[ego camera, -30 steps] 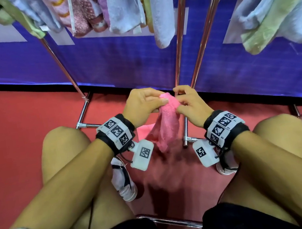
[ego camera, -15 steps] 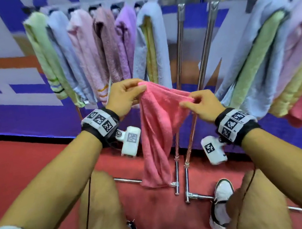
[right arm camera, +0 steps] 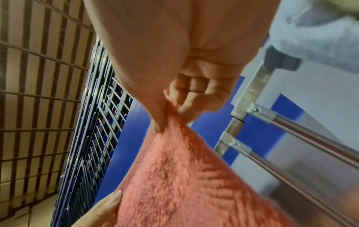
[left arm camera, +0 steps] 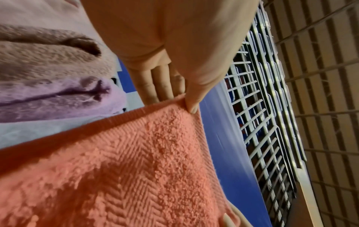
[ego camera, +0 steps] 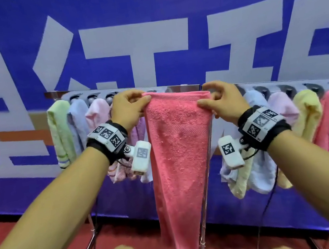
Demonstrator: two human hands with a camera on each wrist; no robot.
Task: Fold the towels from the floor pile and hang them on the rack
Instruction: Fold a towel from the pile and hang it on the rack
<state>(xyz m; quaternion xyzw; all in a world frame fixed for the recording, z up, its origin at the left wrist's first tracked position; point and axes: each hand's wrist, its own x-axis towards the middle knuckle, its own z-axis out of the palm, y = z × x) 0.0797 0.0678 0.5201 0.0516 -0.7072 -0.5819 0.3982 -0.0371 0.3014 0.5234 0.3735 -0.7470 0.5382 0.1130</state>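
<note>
A: While the pink towel point(ego camera: 178, 143) hangs full length in front of the person, who has hold of it?

B: Both hands. The left hand point(ego camera: 129, 108) pinches its top left corner between thumb and curled fingers, and the right hand point(ego camera: 221, 99) pinches the top right corner the same way.

A: Where is its top edge?

B: Stretched level between the two hands, right in front of the rack point(ego camera: 183, 88) and at the height of its top bar. I cannot tell whether the edge touches the bar.

A: And the lower end?

B: It narrows downward and hangs to the bottom of the head view, above the red floor point(ego camera: 37, 239).

A: What else is on the rack?

B: Hung towels on both sides: a green towel point(ego camera: 61, 131) far left, a yellow towel point(ego camera: 307, 111) to the right.
</note>
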